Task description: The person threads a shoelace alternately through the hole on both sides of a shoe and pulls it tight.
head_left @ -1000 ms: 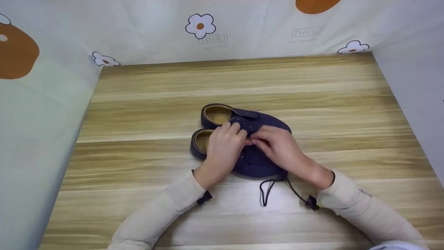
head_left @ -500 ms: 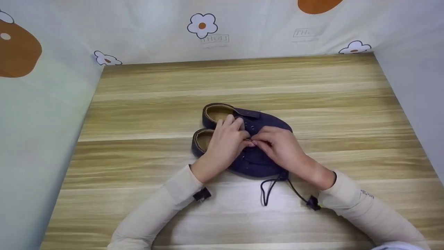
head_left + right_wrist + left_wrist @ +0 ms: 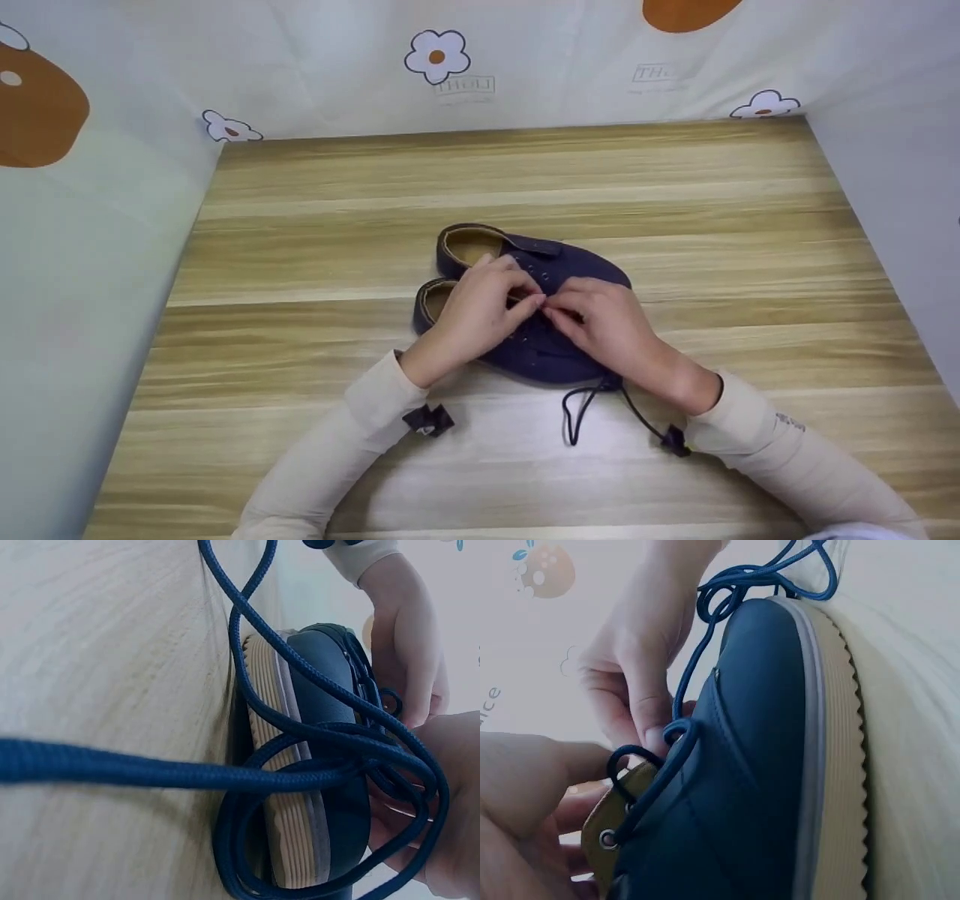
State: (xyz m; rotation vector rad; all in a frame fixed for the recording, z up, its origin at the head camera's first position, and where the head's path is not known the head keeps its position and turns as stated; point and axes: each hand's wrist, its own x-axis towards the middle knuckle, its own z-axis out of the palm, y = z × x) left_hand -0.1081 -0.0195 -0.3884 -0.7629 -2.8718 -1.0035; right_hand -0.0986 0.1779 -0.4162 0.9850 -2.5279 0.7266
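Two dark navy shoes lie side by side in the head view, toes to the right: the near shoe (image 3: 559, 364) under both hands, the far shoe (image 3: 592, 266) behind it. My left hand (image 3: 484, 304) is over the near shoe's opening, its thumb and index fingertip together at the lacing. Opposite it, my right hand (image 3: 611, 322) pinches at the same spot, fingertips almost meeting the left's. A blue shoelace (image 3: 150, 772) hangs bundled over the toe and loops through metal eyelets of the tan-lined flap (image 3: 596, 829). What lies between the fingertips is mostly hidden, apparently the lace.
The shoes stand on a wood-grain tabletop (image 3: 337, 225). A pale curtain (image 3: 525, 45) with printed flowers encloses its back and sides. One lace end stretches from the toe toward the black wrist camera (image 3: 675, 441) on the right sleeve.
My left wrist has shifted slightly left and toward me, and its thumb and index finger now arch over the lacing. The right hand stays almost in place. Both shoes have hardly moved.
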